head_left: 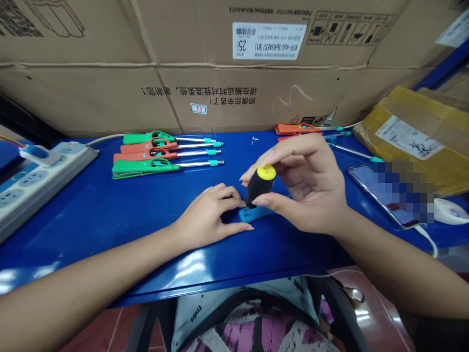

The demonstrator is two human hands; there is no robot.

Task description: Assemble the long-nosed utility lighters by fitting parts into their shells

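Observation:
My right hand (304, 183) is closed round a stubby screwdriver (259, 185) with a black grip and yellow cap, held upright. Its tip rests on a blue lighter body (252, 213) lying on the blue table (110, 220). My left hand (212, 212) presses that blue lighter down, fingers curled over its left end. Much of the lighter is hidden under both hands.
Several long green and orange lighters (164, 151) lie in a row at the back left, more lighters (311, 131) at the back right. A white power strip (32, 181) sits at left. A phone (384, 193) on a cable and a taped parcel (414, 132) lie right. Cardboard boxes (220, 63) stand behind.

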